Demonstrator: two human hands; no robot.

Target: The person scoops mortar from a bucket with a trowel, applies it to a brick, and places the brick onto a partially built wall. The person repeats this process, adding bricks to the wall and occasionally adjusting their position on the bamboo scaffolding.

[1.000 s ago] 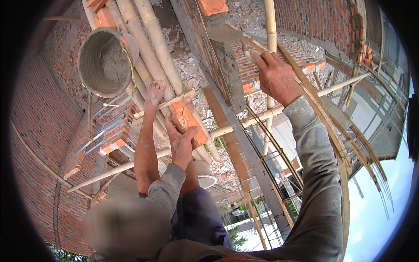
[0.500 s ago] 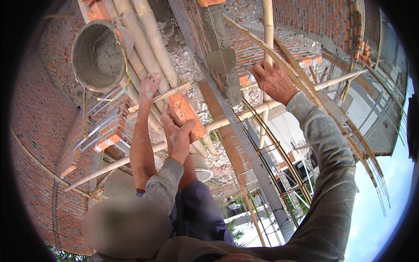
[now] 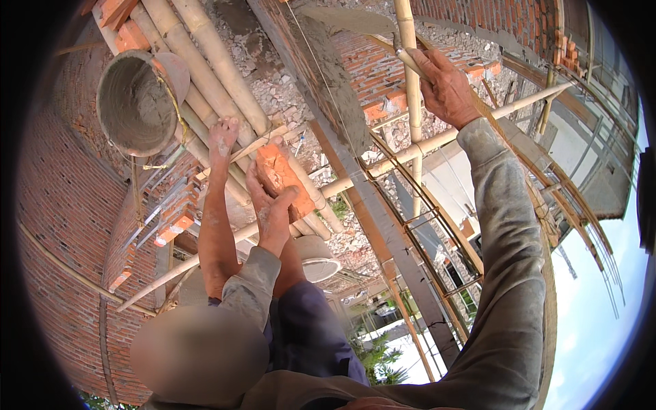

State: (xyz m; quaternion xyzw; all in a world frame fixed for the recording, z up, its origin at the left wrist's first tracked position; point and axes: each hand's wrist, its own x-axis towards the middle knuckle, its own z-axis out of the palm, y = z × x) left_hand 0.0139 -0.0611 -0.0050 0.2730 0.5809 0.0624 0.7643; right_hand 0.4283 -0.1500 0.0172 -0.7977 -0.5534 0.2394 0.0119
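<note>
My left hand [image 3: 272, 213] is closed around an orange-red brick [image 3: 281, 179], holding it over the bamboo poles. My right hand [image 3: 445, 85], farther up and to the right, grips a trowel by its pale handle [image 3: 411, 63]. The trowel's blade [image 3: 352, 20] points left, above the far part of the narrow wall top, and looks coated in grey mortar. Wet mortar [image 3: 336, 92] lies along that wall top, beside a taut string [image 3: 316, 53]. My bare foot [image 3: 224, 135] rests on the bamboo, left of the brick.
A bucket of mortar [image 3: 140, 102] stands at the left by the bamboo poles [image 3: 215, 65]. Loose bricks [image 3: 130, 35] lie behind it. An upright bamboo pole [image 3: 411, 102] and a crossing pole [image 3: 444, 140] stand near my right arm. Rubble and a second bucket [image 3: 318, 261] show lower down.
My right hand has risen with the trowel, and its blade has swung up from over the mortar to the far end of the wall. The left hand still holds the brick. The view has shifted slightly.
</note>
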